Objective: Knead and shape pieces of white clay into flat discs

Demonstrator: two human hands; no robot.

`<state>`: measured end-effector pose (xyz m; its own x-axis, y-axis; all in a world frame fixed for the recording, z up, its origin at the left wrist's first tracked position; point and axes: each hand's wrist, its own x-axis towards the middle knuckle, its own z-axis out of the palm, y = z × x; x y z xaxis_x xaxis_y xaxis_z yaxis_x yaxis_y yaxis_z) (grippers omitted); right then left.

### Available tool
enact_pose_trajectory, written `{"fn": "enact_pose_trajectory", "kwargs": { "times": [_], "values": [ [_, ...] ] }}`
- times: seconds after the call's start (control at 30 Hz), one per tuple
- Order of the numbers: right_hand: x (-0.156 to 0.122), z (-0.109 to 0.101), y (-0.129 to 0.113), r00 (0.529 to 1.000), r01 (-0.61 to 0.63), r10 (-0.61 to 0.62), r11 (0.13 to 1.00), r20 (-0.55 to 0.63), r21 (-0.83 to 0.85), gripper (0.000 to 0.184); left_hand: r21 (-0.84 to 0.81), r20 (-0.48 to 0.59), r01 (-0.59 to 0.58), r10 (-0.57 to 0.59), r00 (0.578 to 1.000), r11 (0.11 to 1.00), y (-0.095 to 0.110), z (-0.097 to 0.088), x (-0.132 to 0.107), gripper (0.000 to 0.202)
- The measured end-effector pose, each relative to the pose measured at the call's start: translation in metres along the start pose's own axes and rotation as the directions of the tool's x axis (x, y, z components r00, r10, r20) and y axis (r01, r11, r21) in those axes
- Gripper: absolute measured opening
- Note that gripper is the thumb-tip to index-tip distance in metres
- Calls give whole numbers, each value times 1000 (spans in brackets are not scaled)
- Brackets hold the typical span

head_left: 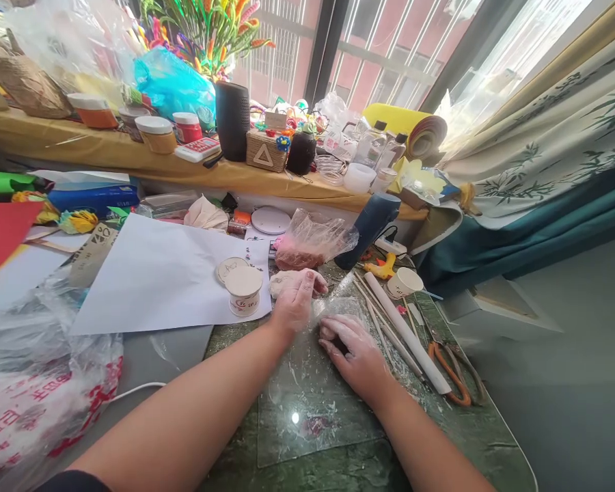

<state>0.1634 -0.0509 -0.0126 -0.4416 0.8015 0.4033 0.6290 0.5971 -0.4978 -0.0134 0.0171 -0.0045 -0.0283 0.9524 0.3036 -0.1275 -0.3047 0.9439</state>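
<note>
My left hand (294,301) rests on a pale lump of clay (281,280) on the green marble table, its fingers curled over the lump's right end. Just to its right, my right hand (351,348) lies on a clear glass sheet (307,410), fingers curled inward in a loose fist; whether they hold anything is hidden. A small white tub (244,290) with its lid (229,268) beside it stands left of the clay. A clear plastic bag with pink clay (310,242) lies just behind.
A white rolling pin (407,333), thin wooden sticks (379,321) and orange-handled scissors (454,372) lie to the right. A large white paper sheet (158,273) and plastic bags (31,369) cover the left. A cluttered yellow shelf (107,150) with jars runs behind. A paper cup (404,281) stands at the right.
</note>
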Motion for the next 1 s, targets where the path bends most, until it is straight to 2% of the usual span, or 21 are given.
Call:
{"fn": "enact_pose_trajectory", "kwargs": {
  "times": [0.1, 0.13, 0.17, 0.23, 0.3, 0.4, 0.47, 0.6, 0.73, 0.77, 0.83, 0.9, 0.93, 1.0],
  "values": [
    [-2, -3, 1, 986, -45, 46, 999, -158, 12, 37, 2, 6, 4, -4, 1000, 1000, -2, 0, 1, 54],
    [-2, -4, 1, 984, -62, 65, 998, -168, 18, 36, 4, 11, 4, -4, 1000, 1000, -2, 0, 1, 54],
    [0, -5, 0, 988, -68, 71, 997, -137, 26, 34, 7, 18, 2, -2, 1000, 1000, -3, -1, 1, 54],
    [4, -8, -2, 999, -43, 43, 998, -2, 36, 29, 25, 31, -9, 9, 999, 1000, -3, -1, 1, 53],
    [9, -11, -5, 992, 7, -13, 999, 127, 43, 26, 46, 39, -19, 17, 999, 999, -3, -2, 2, 51],
    [14, -14, -7, 970, 67, -79, 996, 229, 60, 24, 47, 40, -12, 10, 999, 999, -2, -2, 1, 49],
    [16, -12, -7, 970, 64, -74, 997, 233, 52, 23, 36, 28, 6, -7, 1000, 999, -1, 0, 1, 49],
    [16, -3, -11, 990, 0, 1, 1000, 138, -3, 23, 37, 40, 23, -24, 999, 999, -4, 2, 0, 50],
    [7, -8, -17, 967, 84, -101, 993, 236, 82, 23, 8, 43, 23, -23, 999, 1000, -6, 1, 1, 51],
    [6, -12, -16, 975, 60, -78, 994, 207, 91, 23, 8, 44, 22, -22, 999, 1000, -6, 1, 1, 51],
    [9, -20, -10, 995, -89, 84, 992, 58, 90, 28, 21, 54, 21, -22, 998, 1000, -4, 1, 1, 52],
    [17, -25, 0, 952, -271, 285, 954, -112, 126, 40, 32, 57, 30, -32, 998, 999, -3, 2, 1, 52],
    [22, -25, 6, 927, -321, 342, 936, -152, 147, 45, 32, 53, 37, -39, 998, 999, -3, 2, 1, 52],
    [30, -21, 17, 936, -313, 330, 939, -126, 141, 44, 27, 42, 49, -50, 998, 998, -2, 2, 1, 52]
  ]
}}
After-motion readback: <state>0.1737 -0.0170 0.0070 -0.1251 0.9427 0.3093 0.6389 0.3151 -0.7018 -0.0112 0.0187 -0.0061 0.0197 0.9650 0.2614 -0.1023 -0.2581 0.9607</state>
